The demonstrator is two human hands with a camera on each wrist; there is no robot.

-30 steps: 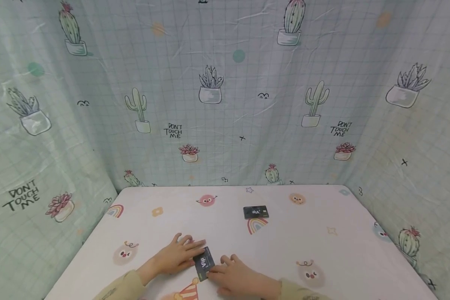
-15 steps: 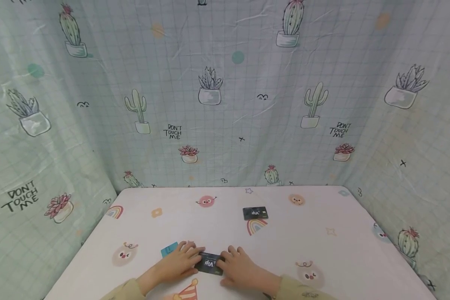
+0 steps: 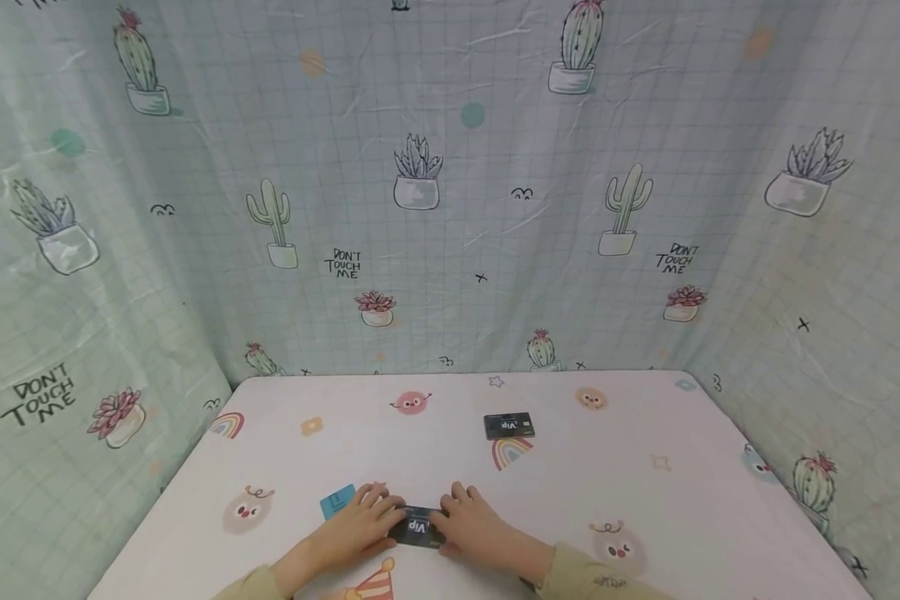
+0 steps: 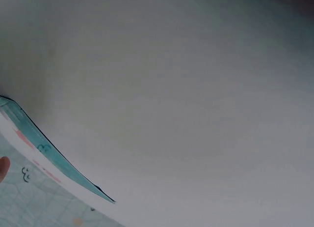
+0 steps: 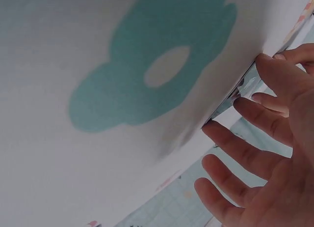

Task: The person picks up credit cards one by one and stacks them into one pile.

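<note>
A black card (image 3: 417,527) printed "Vip" lies crosswise near the front of the table, its lettering upside down in the head view. My left hand (image 3: 354,527) holds its left end, with the thumb at the near corner and fingers at the far corner. At the right end my right hand (image 3: 478,527) grips it between thumb and fingers. In the right wrist view, the fingers (image 5: 245,148) of that hand meet the card's thin edge. Just behind my left hand lies a blue card (image 3: 336,501), partly covered by the fingers. The left wrist view shows mostly tabletop.
A second black "Vip" card (image 3: 508,426) lies farther back, right of centre. The white tabletop (image 3: 615,475) bears printed cartoon faces and rainbows. Hanging cloth (image 3: 450,242) with cactus prints encloses the back and both sides.
The black card in my hands has turned from slanting to lying crosswise. My left hand has shifted, and the blue card behind it has come into view. The far card stays put.
</note>
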